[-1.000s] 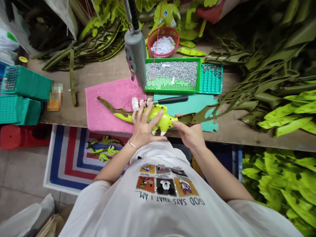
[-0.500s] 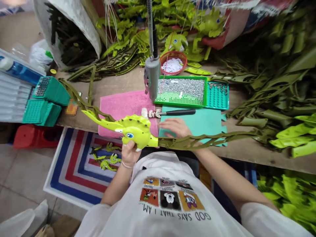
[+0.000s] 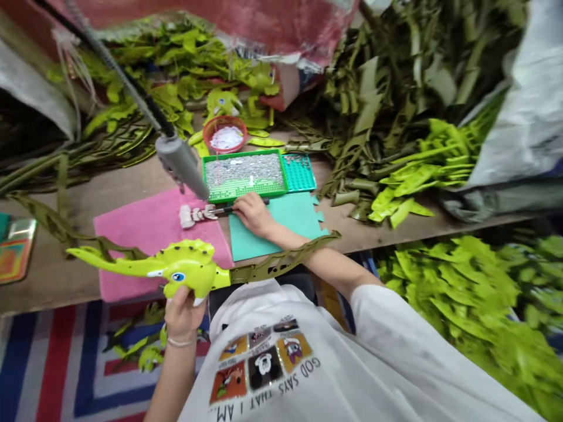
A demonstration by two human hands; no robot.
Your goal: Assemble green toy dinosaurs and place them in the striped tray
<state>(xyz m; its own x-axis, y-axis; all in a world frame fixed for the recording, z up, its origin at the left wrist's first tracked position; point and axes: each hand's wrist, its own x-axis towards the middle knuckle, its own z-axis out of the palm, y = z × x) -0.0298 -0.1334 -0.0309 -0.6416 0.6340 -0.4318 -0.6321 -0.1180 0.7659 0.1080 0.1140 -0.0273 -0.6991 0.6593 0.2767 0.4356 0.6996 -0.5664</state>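
My left hand [image 3: 180,316] grips the head of a lime-green plastic dinosaur toy [image 3: 187,269] above the front edge of a pink towel [image 3: 145,234]. Olive segmented strips run from the toy on both sides, one reaching over my right forearm. My right hand [image 3: 253,214] lies over the handle of a black-handled tool [image 3: 226,209] on a teal foam mat [image 3: 272,234]. Whether those fingers grip the handle is hidden. The tool's tip points at small white parts [image 3: 193,215] on the towel.
A grey hanging electric screwdriver [image 3: 180,164] hangs just above the towel. Behind it stand a green tray of screws [image 3: 241,176], a teal pegboard tray [image 3: 299,173] and a red basket of white pieces [image 3: 225,133]. Olive and lime toy parts lie heaped around the wooden bench [image 3: 132,181].
The view has swung and tilted. My left hand has carried the toy up and leftward off the towel. My right hand has moved from the teal mat onto the black handle.
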